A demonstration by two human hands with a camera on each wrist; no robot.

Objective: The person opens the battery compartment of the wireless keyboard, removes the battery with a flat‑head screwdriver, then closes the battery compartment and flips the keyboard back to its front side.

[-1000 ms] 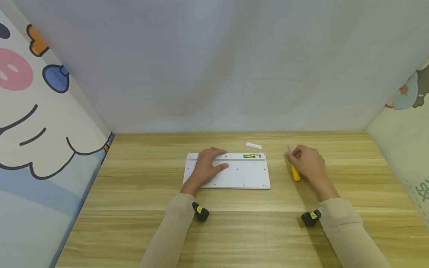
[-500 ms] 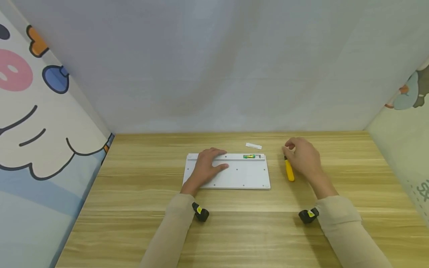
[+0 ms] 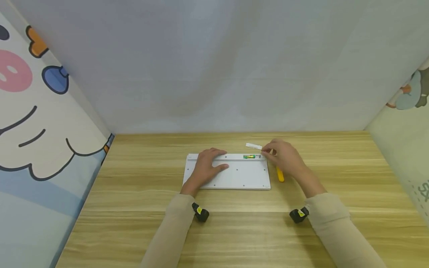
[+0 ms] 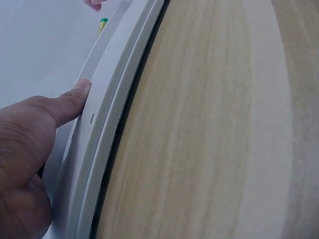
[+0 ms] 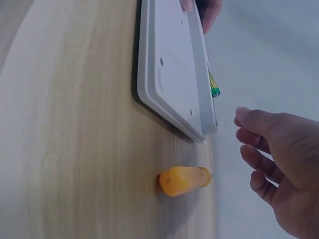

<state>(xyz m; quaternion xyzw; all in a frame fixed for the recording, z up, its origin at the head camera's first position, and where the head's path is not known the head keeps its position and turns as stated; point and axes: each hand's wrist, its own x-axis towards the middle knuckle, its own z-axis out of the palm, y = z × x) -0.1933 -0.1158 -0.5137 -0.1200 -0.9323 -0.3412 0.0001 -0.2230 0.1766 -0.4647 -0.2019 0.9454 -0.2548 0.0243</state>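
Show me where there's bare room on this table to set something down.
Bare tabletop lies left of the white panel; on the panel's near side, between the black wrist cameras; and right of the right hand. It is crowded around the panel's right end, where that hand, the yellow handle and the white strip cluster.

Presenting a wood-grain tabletop [image 3: 127, 186]; backing onto a plain grey wall [image 3: 234, 70]; displaying a cartoon-printed panel [image 3: 47, 108] at left, a printed pale-green wall [image 3: 405, 139] at right.
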